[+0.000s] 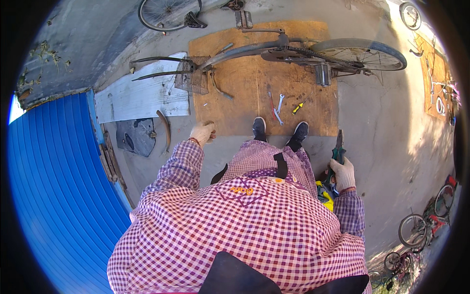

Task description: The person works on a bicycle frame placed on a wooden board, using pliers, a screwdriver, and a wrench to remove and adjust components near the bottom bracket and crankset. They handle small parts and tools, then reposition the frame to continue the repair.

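My right hand (343, 174), in a pale work glove, grips pliers (338, 149) with dark green handles, their jaws pointing away from me. My left hand (201, 132), also gloved, hangs above the near left edge of a brown wooden board (235, 115). Its fingers are curled, and whatever may be inside them is hidden. Beyond my feet, a bicycle (245, 50) lies across the board without a wheel in its fork. Two wrenches (280, 102), a thin red-handled tool (271, 100) and a yellow-and-black screwdriver (297, 108) lie in front of my shoes.
A loose wheel (170, 12) lies at the far left. A whitish board (142, 98), a curved brown strip (165, 128) and a blue corrugated panel (54, 186) are on the left. More tools rest on another board (431, 73) at right, with bicycles (413, 230) at lower right.
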A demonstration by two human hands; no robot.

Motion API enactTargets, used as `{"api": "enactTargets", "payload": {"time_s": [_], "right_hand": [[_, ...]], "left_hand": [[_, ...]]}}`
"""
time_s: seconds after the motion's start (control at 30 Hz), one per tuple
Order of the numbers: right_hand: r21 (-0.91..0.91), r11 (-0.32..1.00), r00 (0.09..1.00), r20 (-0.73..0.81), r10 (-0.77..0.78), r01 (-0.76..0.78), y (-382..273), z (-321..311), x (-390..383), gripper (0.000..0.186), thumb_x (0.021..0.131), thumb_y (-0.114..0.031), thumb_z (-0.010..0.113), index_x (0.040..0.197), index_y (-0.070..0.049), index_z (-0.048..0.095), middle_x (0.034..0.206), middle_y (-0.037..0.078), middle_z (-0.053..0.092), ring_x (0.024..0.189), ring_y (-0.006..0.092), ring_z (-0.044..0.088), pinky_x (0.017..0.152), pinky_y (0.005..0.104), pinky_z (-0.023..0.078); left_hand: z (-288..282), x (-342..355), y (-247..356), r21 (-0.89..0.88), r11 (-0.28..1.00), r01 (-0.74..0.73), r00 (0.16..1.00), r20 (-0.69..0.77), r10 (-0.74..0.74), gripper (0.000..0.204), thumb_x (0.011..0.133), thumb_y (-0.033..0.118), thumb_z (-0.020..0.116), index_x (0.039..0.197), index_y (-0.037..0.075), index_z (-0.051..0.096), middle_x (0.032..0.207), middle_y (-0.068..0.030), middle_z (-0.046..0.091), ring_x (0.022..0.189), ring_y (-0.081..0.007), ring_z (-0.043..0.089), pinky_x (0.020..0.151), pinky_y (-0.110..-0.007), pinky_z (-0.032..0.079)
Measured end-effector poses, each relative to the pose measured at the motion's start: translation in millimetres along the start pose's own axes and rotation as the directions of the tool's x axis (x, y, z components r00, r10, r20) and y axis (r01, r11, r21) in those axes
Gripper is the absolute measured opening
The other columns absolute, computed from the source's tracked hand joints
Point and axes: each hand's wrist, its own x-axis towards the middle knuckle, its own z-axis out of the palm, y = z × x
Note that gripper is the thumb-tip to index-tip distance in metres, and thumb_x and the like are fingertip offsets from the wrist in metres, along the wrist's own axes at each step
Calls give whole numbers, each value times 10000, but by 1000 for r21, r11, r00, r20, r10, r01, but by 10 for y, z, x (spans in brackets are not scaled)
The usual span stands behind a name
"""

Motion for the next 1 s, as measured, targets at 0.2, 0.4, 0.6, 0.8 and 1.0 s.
{"api": "enactTargets", "payload": {"time_s": [0.2,0.4,0.6,0.8,1.0], "right_hand": [[-23,1000,999,-34,13,-14,125,-118,127,171,925,-146,670,1019,-7,639,747,74,665,521,116,569,425,247,390],[15,1000,998,-67,-18,19,-2,-682,252,168,921,-151,674,1002,-8,639,740,83,667,485,117,551,416,258,387],[45,999,996,-90,6,-1,-70,-1125,366,156,916,-133,674,1013,-14,643,740,76,665,504,130,577,413,260,401],[35,994,990,-93,105,-102,351,-2278,973,212,905,-150,700,1040,-2,633,733,100,656,507,151,584,405,283,400],[0,989,981,-126,148,-150,695,-3419,1433,232,918,-183,700,1021,11,625,713,117,654,495,166,576,405,305,401]], "left_hand": [[138,-53,162,19,999,-37,997,71,36,408,970,274,620,1290,22,650,936,-55,702,722,-148,683,647,-346,564],[416,-403,479,66,998,1,1000,12,-2,447,951,333,668,1253,5,652,916,-53,685,764,-166,690,682,-364,566],[683,-565,679,144,989,42,999,-17,-40,487,944,385,693,1235,-4,654,948,-65,693,833,-181,700,737,-373,577],[1893,-731,1082,134,991,-20,1000,12,19,411,949,371,688,1147,12,664,940,-69,700,822,-180,703,729,-367,578],[3094,-1077,1693,119,982,-148,989,35,145,377,934,365,696,1083,19,695,869,-54,716,779,-158,712,693,-329,575]]}}
